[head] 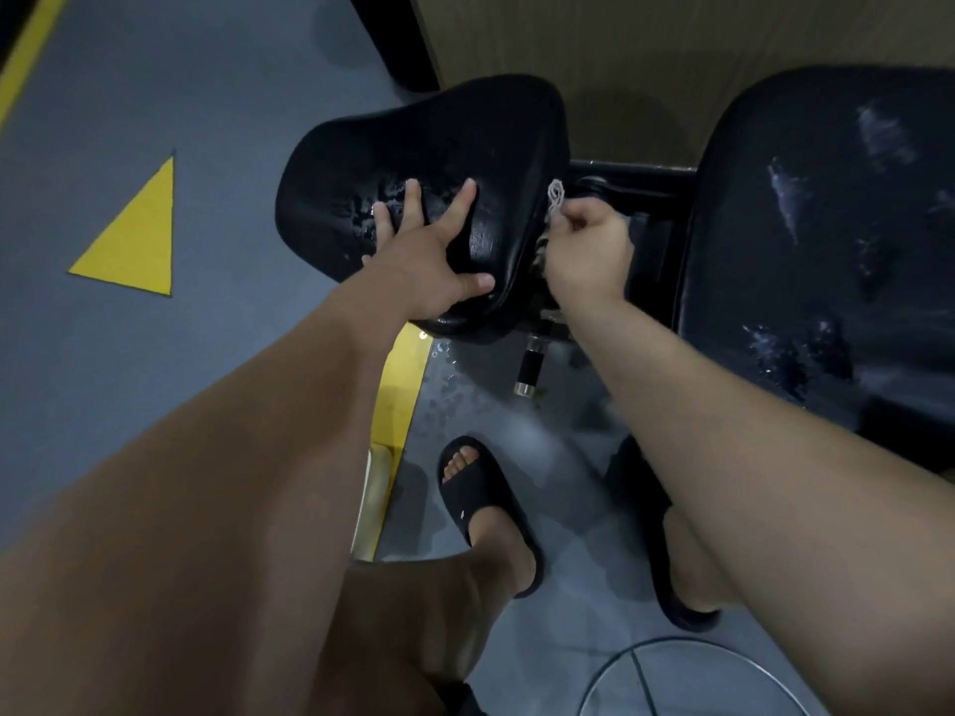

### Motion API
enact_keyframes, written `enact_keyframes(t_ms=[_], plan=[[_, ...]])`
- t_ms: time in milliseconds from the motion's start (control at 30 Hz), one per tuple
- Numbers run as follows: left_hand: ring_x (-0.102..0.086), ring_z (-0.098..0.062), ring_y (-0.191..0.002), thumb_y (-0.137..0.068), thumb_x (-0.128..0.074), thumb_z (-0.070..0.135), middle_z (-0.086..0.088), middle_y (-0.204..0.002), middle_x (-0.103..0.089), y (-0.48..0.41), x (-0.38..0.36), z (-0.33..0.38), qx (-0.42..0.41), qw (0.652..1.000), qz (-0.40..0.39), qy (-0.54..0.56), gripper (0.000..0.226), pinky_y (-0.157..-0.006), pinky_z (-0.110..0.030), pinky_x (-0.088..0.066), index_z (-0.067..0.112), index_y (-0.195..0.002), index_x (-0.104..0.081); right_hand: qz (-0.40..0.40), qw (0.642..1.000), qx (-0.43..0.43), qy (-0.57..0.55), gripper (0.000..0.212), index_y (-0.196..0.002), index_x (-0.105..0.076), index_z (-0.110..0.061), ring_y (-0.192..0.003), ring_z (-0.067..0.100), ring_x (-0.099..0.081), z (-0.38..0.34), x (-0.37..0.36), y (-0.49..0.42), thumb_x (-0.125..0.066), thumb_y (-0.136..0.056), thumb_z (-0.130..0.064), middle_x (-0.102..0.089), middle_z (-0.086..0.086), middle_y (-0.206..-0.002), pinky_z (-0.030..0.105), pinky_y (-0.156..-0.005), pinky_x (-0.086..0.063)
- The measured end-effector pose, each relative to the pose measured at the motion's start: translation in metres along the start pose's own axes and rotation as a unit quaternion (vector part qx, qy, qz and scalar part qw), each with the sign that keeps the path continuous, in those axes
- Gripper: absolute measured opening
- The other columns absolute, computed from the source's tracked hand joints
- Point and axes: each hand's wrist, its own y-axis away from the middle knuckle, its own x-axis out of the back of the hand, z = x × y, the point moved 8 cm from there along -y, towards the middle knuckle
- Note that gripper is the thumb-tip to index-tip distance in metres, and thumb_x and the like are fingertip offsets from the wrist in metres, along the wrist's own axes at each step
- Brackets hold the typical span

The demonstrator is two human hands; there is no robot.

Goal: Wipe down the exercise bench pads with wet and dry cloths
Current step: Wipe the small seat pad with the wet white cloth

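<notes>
My L hand [429,261] lies flat on the small pad [465,126], mid frame, a bit left. Its fingers [411,198] are straight & spread wide, not holding a thing, just pressing on the black top. My thumb lies on the pad's near side. The pad is tipped up some, & it has wet shiny spots right by my fingertips.

My R hand [589,250] is just right of that pad, at its edge. The fingers here are curled tight round the cloth [555,191]. A pale bit of it sticks out on top of my fist, w/ more of it under my hand, against the pad's side.

The big pad [827,224] fills the right side of the frame. It has pale wet smears on it.

Below the small pad hangs a black & silver knob [529,372]. The grey floor [206,121] under it has wet drops. A yellow triangle [137,240] is painted on the floor at left. My foot in a black sandal [486,503] is low in the middle. A thin wire ring [697,679] shows at the bottom.
</notes>
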Motion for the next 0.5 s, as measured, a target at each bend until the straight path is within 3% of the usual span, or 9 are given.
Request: enact_keyframes(t_ms=[67, 133, 233, 333, 433, 500], plan=[[0.026, -0.04, -0.151, -0.091, -0.07, 0.051, 0.002, -0.166, 0.029, -0.001, 0.001, 0.001, 0.003, 1.0, -0.008, -0.004, 0.102, -0.122, -0.067, -0.009, 0.061, -0.152, 0.01, -0.012, 1.0, 0.007, -0.014, 0.01, -0.092, -0.072, -0.018, -0.071, 0.013, -0.066, 0.01, -0.003, 0.014, -0.065, -0.097, -0.024, -0.069, -0.006, -0.076, 0.033, -0.077, -0.058], [0.027, -0.04, -0.151, -0.09, -0.071, 0.051, 0.003, -0.166, 0.03, -0.002, 0.003, 0.002, 0.007, 1.0, -0.014, -0.005, 0.103, -0.121, -0.068, -0.01, 0.061, -0.151, 0.011, -0.042, 0.999, 0.019, -0.005, 0.01, -0.088, -0.068, -0.019, -0.073, 0.02, -0.069, 0.02, -0.005, 0.041, -0.065, -0.097, -0.024, -0.072, 0.0, -0.078, 0.04, -0.073, -0.059], [0.027, -0.04, -0.151, -0.09, -0.071, 0.052, 0.002, -0.165, 0.031, -0.003, 0.002, 0.003, 0.011, 1.0, -0.02, -0.009, 0.104, -0.121, -0.069, -0.01, 0.061, -0.151, 0.012, -0.058, 0.997, 0.038, 0.037, 0.009, -0.087, -0.068, -0.016, -0.075, 0.014, -0.068, 0.016, -0.002, 0.04, -0.064, -0.094, -0.019, -0.07, 0.0, -0.078, 0.032, -0.075, -0.057], [0.027, -0.041, -0.151, -0.089, -0.072, 0.051, 0.002, -0.165, 0.031, -0.005, 0.003, 0.003, 0.008, 1.0, -0.021, -0.007, 0.104, -0.121, -0.069, -0.01, 0.061, -0.151, 0.011, -0.034, 0.997, 0.054, 0.032, 0.013, -0.089, -0.067, -0.01, -0.056, -0.005, -0.058, -0.019, 0.002, 0.001, -0.062, -0.097, -0.019, -0.061, -0.009, -0.068, 0.009, -0.056, -0.042], [0.028, -0.041, -0.15, -0.087, -0.074, 0.051, 0.004, -0.165, 0.031, -0.007, 0.003, 0.001, 0.003, 1.0, -0.021, 0.004, 0.106, -0.12, -0.069, -0.01, 0.062, -0.151, 0.01, -0.046, 0.995, 0.077, 0.049, 0.011, -0.097, -0.068, -0.016, -0.081, 0.011, -0.066, -0.051, -0.006, -0.038, -0.062, -0.098, -0.025, -0.068, -0.007, -0.085, 0.024, -0.073, -0.052], [0.029, -0.041, -0.15, -0.086, -0.075, 0.052, 0.004, -0.165, 0.031, -0.009, 0.003, -0.001, -0.003, 1.0, -0.02, 0.012, 0.107, -0.12, -0.069, -0.011, 0.063, -0.15, 0.01, -0.073, 0.989, 0.084, 0.1, 0.014, -0.1, -0.065, -0.016, -0.083, 0.018, -0.067, -0.063, -0.01, -0.057, -0.059, -0.1, -0.029, -0.068, -0.003, -0.094, 0.03, -0.072, -0.056]])
